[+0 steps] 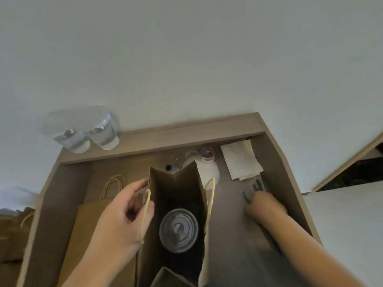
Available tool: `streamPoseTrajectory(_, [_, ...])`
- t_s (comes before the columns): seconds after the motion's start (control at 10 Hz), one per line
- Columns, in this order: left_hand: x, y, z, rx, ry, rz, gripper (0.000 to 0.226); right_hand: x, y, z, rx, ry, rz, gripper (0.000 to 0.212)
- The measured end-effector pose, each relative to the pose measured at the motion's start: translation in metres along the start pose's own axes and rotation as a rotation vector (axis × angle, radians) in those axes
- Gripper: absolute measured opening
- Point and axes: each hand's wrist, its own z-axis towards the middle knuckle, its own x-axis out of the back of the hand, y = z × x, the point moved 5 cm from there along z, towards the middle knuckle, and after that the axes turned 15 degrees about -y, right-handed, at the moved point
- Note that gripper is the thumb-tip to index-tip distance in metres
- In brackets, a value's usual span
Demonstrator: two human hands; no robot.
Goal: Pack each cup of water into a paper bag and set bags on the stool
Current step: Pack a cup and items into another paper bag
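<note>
Bag in hand: open paper bag [174, 180] standing upright in the middle of the surface [232, 206], taken as the landmark for every line below.
Cup packed: lidded cup [178, 230] sitting upright at the bottom inside the bag, lid facing up; judging this cup as packed.
Left hand: left hand [124, 212] gripping the bag's left rim by the handle, fingers [139, 185] clamping on the paper and propping the mouth wide.
Right hand: right hand [266, 206] reaching right of the bag onto dark sticks [259, 183], possibly straws; blurring too much to tell whether apart or together.
Cups waiting: cups of water [73, 140], two, standing side by side well behind and left of the bag on the back ledge [186, 131]; not yet bagged.
Spare bags: flat paper bags [89, 222] lying just left of the bag, under the left hand.
Possibly done: brown bags [12, 235] showing far left of the bag, off the surface; not telling whether resting on a stool.
Remaining, as judged: carrying this bag to the stool, then bagging both waiting cups.
Writing: nothing reading legibly; round container [206, 154] behind the bag showing colourful print, too blurred; napkins [241, 160] behind and right, looking plain white.
</note>
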Motion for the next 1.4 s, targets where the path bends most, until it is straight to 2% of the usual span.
streamPoseTrajectory(0.1, [0.010,-0.007,-0.002,-0.019,-0.010,0.029,0.041,0.041,-0.019,-0.052,0.251,0.095,0.163,0.014])
streamPoseTrajectory(0.2, [0.018,-0.012,0.000,-0.040,-0.016,0.037,0.040,0.090,-0.041,-0.137,0.595,0.400,0.290,0.015])
streamPoseTrajectory(0.3, [0.022,-0.019,0.006,-0.059,-0.057,0.024,0.036,0.145,-0.057,-0.260,1.074,0.805,0.720,0.012])
streamPoseTrajectory(0.4, [0.021,-0.023,0.007,-0.087,-0.121,-0.015,0.035,0.146,-0.095,-0.313,1.302,0.800,0.708,0.022])
streamPoseTrajectory(0.5, [0.021,-0.025,0.007,-0.112,-0.170,-0.075,0.036,0.118,-0.132,-0.305,1.252,0.747,0.436,0.006])
streamPoseTrajectory(0.6, [0.023,-0.025,0.008,-0.128,-0.216,-0.127,0.039,0.085,-0.146,-0.263,0.917,0.561,0.101,0.009])
streamPoseTrajectory(0.7, [0.024,-0.026,0.009,-0.136,-0.214,-0.130,0.041,0.074,-0.147,-0.248,0.832,0.568,0.059,0.005])
streamPoseTrajectory(0.8, [0.025,-0.027,0.012,-0.162,-0.198,-0.147,0.041,0.070,-0.136,-0.245,0.763,0.552,0.188,0.025])
streamPoseTrajectory(0.9, [0.024,-0.032,0.014,-0.165,-0.169,-0.161,0.042,0.084,-0.115,-0.247,0.782,0.577,0.464,0.029])
streamPoseTrajectory(1.0, [0.023,-0.034,0.015,-0.151,-0.179,-0.173,0.043,0.097,-0.096,-0.226,0.690,0.619,0.569,0.019])
streamPoseTrajectory(1.1, [0.022,-0.034,0.018,-0.146,-0.150,-0.134,0.042,0.096,-0.071,-0.162,0.487,0.566,0.575,0.018])
streamPoseTrajectory(1.2, [0.024,-0.033,0.020,-0.154,-0.110,-0.123,0.039,0.076,-0.061,-0.116,0.328,0.314,0.394,0.019])
streamPoseTrajectory(1.3, [0.029,-0.031,0.020,-0.100,-0.100,-0.364,0.035,0.022,-0.074,-0.090,0.315,-0.252,0.010,0.032])
streamPoseTrajectory(1.4, [0.031,-0.040,0.030,-0.042,-0.047,-0.360,0.059,-0.006,-0.083,-0.099,0.406,-0.432,-0.090,0.040])
